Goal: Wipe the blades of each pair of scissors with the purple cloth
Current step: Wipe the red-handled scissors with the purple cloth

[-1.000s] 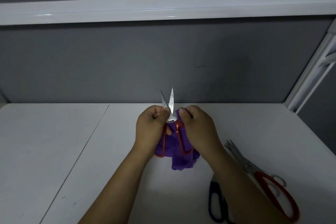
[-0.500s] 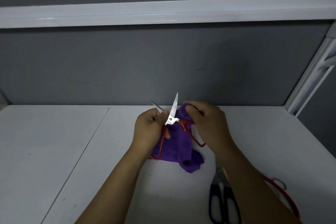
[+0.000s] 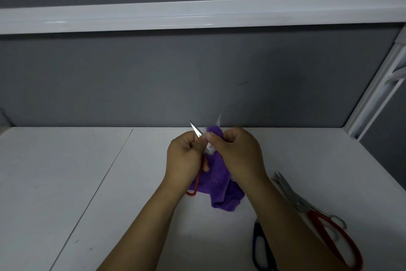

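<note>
Head view looks down on a white flat worktop [image 3: 66,182] that ends against a grey back panel [image 3: 197,84], with broad bare surface to the left of the hands. Two other pairs lie flat toward the worktop's right edge, beside the right forearm: large red-handled steel scissors [image 3: 329,229] and, nearer the front, black-handled scissors [image 3: 261,248], partly hidden by the arm. They are probably parked there to leave the middle free for wiping. A soft purple cloth [image 3: 219,185] hangs from the right hand [image 3: 239,154], whose fingers pinch its upper fold round one blade of small thin red-handled scissors [image 3: 209,147]. The left hand [image 3: 184,160] has its fingers clenched round a red handle loop. It steadies the pair with the blades spread and pointing away from the body, likely so the cloth can slide along the edge safely. The bare blade [image 3: 195,129] juts up-left; the wrapped blade's tip is blurred.
</note>
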